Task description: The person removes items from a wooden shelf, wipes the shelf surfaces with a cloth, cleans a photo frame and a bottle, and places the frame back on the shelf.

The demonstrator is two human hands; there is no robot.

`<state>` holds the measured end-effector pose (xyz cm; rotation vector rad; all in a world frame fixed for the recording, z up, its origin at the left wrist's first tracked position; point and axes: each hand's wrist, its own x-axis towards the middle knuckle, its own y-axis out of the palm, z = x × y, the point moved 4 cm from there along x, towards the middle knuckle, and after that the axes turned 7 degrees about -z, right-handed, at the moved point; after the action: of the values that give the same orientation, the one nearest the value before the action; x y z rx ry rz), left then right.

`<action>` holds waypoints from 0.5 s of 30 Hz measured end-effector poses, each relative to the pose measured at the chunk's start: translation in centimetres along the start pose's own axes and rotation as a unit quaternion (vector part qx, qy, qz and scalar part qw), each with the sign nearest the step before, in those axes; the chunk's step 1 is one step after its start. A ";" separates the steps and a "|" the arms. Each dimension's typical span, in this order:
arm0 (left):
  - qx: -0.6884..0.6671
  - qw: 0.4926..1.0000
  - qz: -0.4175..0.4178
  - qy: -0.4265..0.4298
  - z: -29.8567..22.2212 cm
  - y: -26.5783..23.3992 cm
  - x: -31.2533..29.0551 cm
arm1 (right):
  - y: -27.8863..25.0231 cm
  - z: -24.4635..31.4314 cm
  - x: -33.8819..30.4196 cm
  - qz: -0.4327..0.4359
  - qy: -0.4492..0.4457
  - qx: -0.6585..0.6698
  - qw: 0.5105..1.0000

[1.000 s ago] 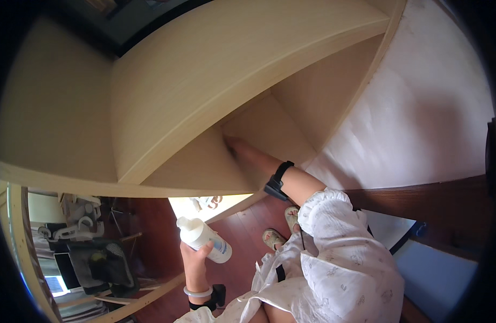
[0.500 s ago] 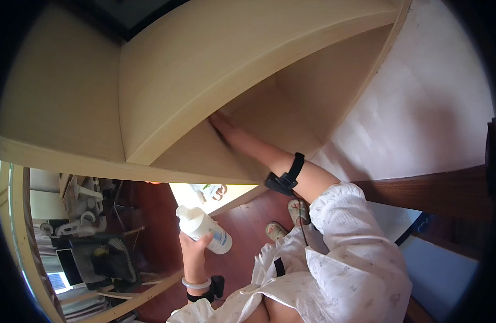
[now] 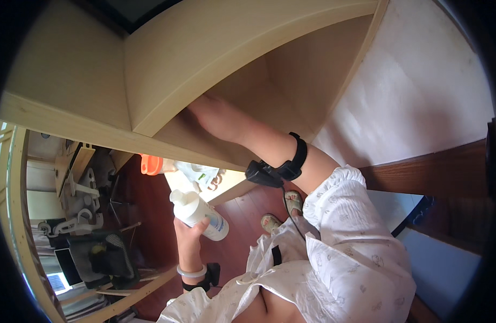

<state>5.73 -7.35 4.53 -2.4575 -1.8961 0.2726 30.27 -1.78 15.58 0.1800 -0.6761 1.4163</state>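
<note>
My left hand [image 3: 188, 235] is closed around a white plastic bottle [image 3: 209, 218] with bluish print on its label. The bottle leans, its narrow end up and to the left; whether a cap is on that end I cannot tell. My right arm reaches into the open compartment of a pale wooden shelf unit [image 3: 175, 89]. Of my right hand [image 3: 206, 110], only the back and wrist show, beside the compartment's left part. The shelf's front edge hides its fingers and anything they touch.
Below the shelf, a light tabletop [image 3: 234, 183] carries a plastic packet [image 3: 196, 173] and pinkish-brown rings [image 3: 214, 183]. An orange container [image 3: 151, 164] is at its left. Further left stands a dark mesh chair [image 3: 102, 258]. A white wall [image 3: 415, 97] is to the right.
My right hand has gone deeper into the compartment and leftward. My left hand, with the bottle, has shifted slightly up and left. More of the orange container shows.
</note>
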 end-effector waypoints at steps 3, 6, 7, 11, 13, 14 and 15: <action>-0.033 0.999 0.005 -0.006 0.0 0.4 -0.2 | 2.8 -7.5 -2.2 -0.104 0.025 0.235 0.966; 0.007 1.000 -0.002 -0.023 1.1 -0.1 -0.3 | 6.9 -17.5 -9.1 -0.095 0.286 0.306 0.903; 0.007 1.000 -0.002 -0.025 0.9 0.0 -0.3 | 7.5 -19.7 -11.8 -0.055 0.386 0.323 0.862; 0.011 1.000 0.006 -0.029 0.1 0.8 -0.7 | 8.7 -21.8 -13.6 -0.057 0.430 0.271 0.859; 0.019 0.999 0.005 -0.031 0.0 0.8 -0.3 | 7.8 -17.2 -9.1 -0.097 0.322 0.370 0.866; 0.016 1.000 0.008 -0.020 0.0 0.5 -0.1 | 6.6 -13.2 -6.3 -0.120 0.245 0.368 0.889; 0.014 1.000 0.017 -0.011 -0.1 0.7 -0.2 | 5.0 -9.7 -4.1 -0.117 0.153 0.315 0.929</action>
<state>6.35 -7.65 4.60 -2.4807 -1.8469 0.3251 28.65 0.46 4.25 0.5141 0.0783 1.3490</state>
